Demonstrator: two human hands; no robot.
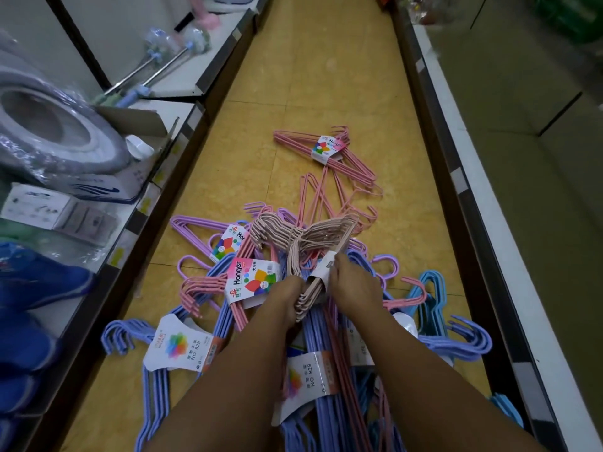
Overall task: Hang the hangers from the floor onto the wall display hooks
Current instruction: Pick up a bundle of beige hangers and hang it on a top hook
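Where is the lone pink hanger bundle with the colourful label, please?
The pink wire hanger bundle lies on the yellow tiled floor, apart from and beyond the main hanger pile, right of centre in the head view, toward the right-hand shelf base.

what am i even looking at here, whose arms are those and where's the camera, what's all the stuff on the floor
This is one picture from a camera worn on a person's head, looking down and forward along a shop aisle. There is no machine: the two bare arms belong to the wearer. The left hand and right hand both grip a beige bundle of hangers, lifted above the rest. On the yellow floor lies a pile of banded hanger bundles: blue ones nearest, a pink bundle with a "Hanger" label beside the left hand, and another pink bundle farther off. Shelves with packaged goods line the left side.
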